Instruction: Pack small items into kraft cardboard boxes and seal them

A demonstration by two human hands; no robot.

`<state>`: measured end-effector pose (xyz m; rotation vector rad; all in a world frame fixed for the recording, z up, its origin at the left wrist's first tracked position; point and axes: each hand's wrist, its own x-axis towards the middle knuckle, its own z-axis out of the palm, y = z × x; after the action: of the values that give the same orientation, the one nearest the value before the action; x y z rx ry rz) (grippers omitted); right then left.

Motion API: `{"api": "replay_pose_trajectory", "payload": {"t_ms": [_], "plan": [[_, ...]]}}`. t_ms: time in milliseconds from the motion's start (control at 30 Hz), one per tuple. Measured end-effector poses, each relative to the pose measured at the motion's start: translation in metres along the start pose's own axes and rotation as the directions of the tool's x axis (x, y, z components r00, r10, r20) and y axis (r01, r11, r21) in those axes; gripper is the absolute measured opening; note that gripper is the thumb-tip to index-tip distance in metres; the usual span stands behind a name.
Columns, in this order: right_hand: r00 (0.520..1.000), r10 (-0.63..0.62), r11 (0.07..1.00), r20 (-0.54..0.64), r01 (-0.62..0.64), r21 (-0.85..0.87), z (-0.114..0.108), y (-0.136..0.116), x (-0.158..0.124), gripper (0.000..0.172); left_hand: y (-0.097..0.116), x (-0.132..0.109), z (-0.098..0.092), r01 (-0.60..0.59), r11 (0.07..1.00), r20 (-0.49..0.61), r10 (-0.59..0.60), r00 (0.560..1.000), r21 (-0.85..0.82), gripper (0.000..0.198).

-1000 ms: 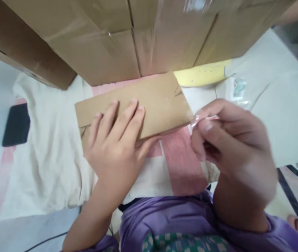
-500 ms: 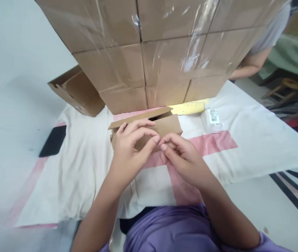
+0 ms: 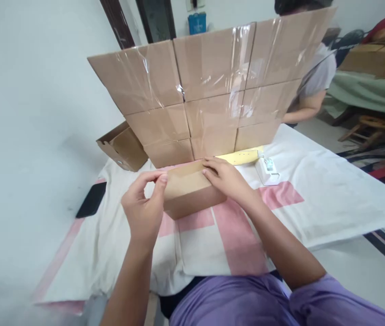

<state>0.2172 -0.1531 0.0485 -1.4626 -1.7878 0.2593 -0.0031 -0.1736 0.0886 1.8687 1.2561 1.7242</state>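
A small brown cardboard box (image 3: pixel 197 199) lies on the cloth-covered table in front of me, its top closed. My left hand (image 3: pixel 145 194) is at the box's left end, thumb and forefinger pinched together near the top edge. Whatever sits in that pinch is too small to make out. My right hand (image 3: pixel 224 176) grips the box from above, fingers near the far top edge and thumb on the lid. To the right of the box stands a white tape dispenser (image 3: pixel 267 172).
Behind the box rises a wall of taped cardboard boxes (image 3: pixel 213 99). An open carton (image 3: pixel 127 147) leans at its left. A black phone (image 3: pixel 91 199) lies at the left table edge, a yellow strip (image 3: pixel 240 157) at the back. A person (image 3: pixel 310 99) is behind the wall on the right.
My hands were together in front of the box and have moved apart onto it. The box's lid, raised before, is now down. My view has tilted up.
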Motion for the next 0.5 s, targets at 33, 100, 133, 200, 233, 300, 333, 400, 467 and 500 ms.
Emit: {"api": "replay_pose_trajectory", "payload": {"t_ms": [33,100,133,200,233,300,333,400,467,500], "plan": [[0.999,0.049,0.996,-0.009,-0.048,0.070,0.008,0.006,0.001,0.026,0.001,0.003,0.000,0.034,0.998,0.069,-0.037,0.997,0.044,0.010],[0.993,0.109,0.973,-0.052,-0.096,0.211,0.019,0.015,0.001,0.022,0.000,0.010,0.000,0.070,0.991,0.221,-0.094,0.971,0.115,0.012],[0.990,0.121,0.959,-0.068,-0.099,0.267,0.023,0.018,0.000,0.021,-0.001,0.015,0.002,0.075,0.987,0.306,-0.115,0.945,0.141,0.013],[0.988,0.131,0.938,-0.085,-0.095,0.334,0.026,0.020,-0.001,0.021,-0.006,0.026,0.008,0.082,0.983,0.494,-0.152,0.856,0.162,0.014],[0.987,0.132,0.932,-0.087,-0.094,0.351,0.026,0.020,-0.001,0.020,-0.009,0.032,0.012,0.091,0.982,0.583,-0.171,0.794,0.165,0.015],[0.988,0.133,0.924,-0.080,-0.094,0.372,0.024,0.019,-0.001,0.020,-0.016,0.043,0.022,0.117,0.979,0.706,-0.200,0.680,0.165,0.017],[0.988,0.134,0.920,-0.079,-0.095,0.380,0.024,0.018,-0.001,0.020,-0.019,0.048,0.028,0.129,0.978,0.738,-0.207,0.642,0.162,0.018],[0.988,0.131,0.916,-0.081,-0.090,0.392,0.023,0.018,-0.002,0.020,-0.026,0.055,0.038,0.139,0.979,0.767,-0.206,0.607,0.152,0.020],[0.988,0.127,0.913,-0.091,-0.081,0.399,0.024,0.019,-0.002,0.020,-0.033,0.059,0.045,0.134,0.980,0.783,-0.198,0.590,0.146,0.020],[0.987,0.130,0.912,-0.097,-0.081,0.401,0.025,0.019,-0.003,0.020,-0.036,0.060,0.048,0.128,0.981,0.787,-0.195,0.585,0.148,0.020]]}}
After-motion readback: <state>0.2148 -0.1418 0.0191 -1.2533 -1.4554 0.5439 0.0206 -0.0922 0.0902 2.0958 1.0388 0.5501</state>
